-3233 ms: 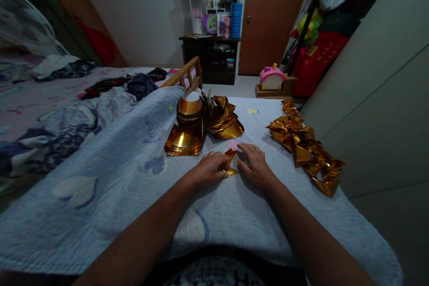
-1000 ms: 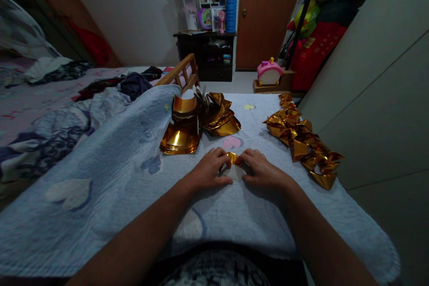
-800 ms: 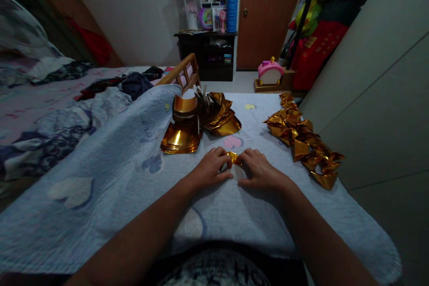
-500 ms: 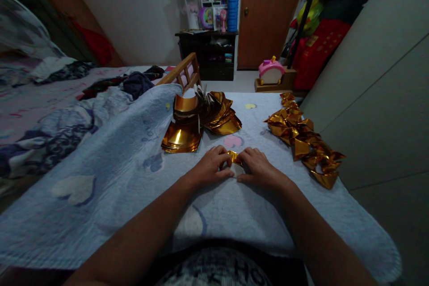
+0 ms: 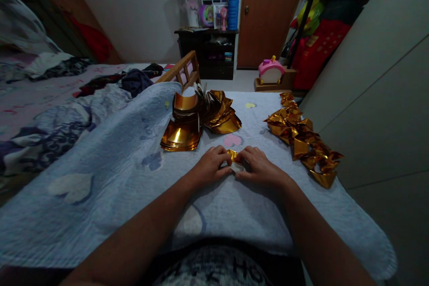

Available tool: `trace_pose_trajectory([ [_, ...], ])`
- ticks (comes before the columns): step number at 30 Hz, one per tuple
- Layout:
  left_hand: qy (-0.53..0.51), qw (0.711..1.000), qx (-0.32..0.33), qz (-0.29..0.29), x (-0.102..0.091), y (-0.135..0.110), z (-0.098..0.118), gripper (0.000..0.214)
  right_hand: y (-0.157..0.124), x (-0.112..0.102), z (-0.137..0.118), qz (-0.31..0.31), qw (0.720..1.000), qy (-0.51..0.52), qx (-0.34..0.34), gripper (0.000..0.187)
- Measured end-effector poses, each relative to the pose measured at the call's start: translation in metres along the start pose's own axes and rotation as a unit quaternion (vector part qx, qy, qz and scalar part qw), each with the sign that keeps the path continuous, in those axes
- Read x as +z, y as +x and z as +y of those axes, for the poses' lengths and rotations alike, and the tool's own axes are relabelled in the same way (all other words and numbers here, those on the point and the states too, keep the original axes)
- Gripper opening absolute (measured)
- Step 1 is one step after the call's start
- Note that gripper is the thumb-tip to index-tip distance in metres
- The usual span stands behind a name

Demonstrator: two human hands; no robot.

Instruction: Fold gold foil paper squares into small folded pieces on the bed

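Note:
Between my hands is a small sheet of gold foil paper (image 5: pixel 232 155), its shiny side up at the far edge and a pale underside showing nearer me. My left hand (image 5: pixel 214 164) pinches its left end, thumb and fingers bent around it. On the other end, my right hand (image 5: pixel 255 164) grips in the same way; the fingers hide much of the sheet. Just beyond my left hand lies a fanned stack of gold foil sheets (image 5: pixel 182 136). To the right, a row of folded gold foil pieces (image 5: pixel 296 134) runs along the edge of the bedspread.
A pale blue bedspread with heart shapes (image 5: pixel 150 214) covers the surface under my hands. Rumpled bedding (image 5: pixel 60 125) lies to the left. A wooden rail (image 5: pixel 182 71), a dark cabinet (image 5: pixel 208 53) and a pink toy case (image 5: pixel 271 71) stand beyond. A pale panel (image 5: pixel 385 98) rises at right.
The foil paper between my fingers is bent over further, with less of its pale side showing. My thumbs have shifted slightly; both hands stay in place.

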State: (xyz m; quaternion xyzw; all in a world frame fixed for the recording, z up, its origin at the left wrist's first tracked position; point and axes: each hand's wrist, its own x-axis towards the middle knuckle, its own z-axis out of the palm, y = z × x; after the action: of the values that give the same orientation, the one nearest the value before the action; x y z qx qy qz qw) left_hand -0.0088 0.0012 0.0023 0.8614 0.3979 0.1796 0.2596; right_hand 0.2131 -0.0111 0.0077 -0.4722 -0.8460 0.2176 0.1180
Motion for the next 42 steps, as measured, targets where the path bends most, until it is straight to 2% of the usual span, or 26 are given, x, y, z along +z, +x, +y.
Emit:
trace_pose_trajectory([
  [4,0.017,1.0,0.0,-0.006,0.001,-0.001,0.003,0.014,-0.001,-0.003,0.002,-0.027,0.999,0.017,0.005,0.038],
  [7,0.042,0.999,-0.002,-0.007,0.004,-0.002,0.005,0.022,-0.001,-0.005,0.002,-0.034,0.999,0.03,0.004,0.031],
  [12,0.055,0.998,-0.001,-0.011,0.006,-0.002,0.009,0.018,-0.001,-0.006,0.001,-0.035,0.998,0.043,0.008,0.018],
  [18,0.052,0.998,-0.02,-0.013,0.005,0.0,0.012,0.017,0.0,-0.004,0.002,-0.016,0.998,0.063,0.012,0.007],
  [24,0.061,0.998,-0.027,-0.011,0.007,0.003,0.013,0.017,0.0,0.002,0.003,0.033,0.996,0.075,0.034,0.016],
  [32,0.05,0.997,-0.051,-0.007,0.008,0.003,0.014,0.013,0.003,0.003,-0.002,0.017,0.998,0.039,0.042,0.005],
  [42,0.024,0.997,-0.068,0.002,0.01,0.006,0.011,0.018,0.007,0.006,-0.007,0.007,0.998,-0.006,0.059,0.008],
])
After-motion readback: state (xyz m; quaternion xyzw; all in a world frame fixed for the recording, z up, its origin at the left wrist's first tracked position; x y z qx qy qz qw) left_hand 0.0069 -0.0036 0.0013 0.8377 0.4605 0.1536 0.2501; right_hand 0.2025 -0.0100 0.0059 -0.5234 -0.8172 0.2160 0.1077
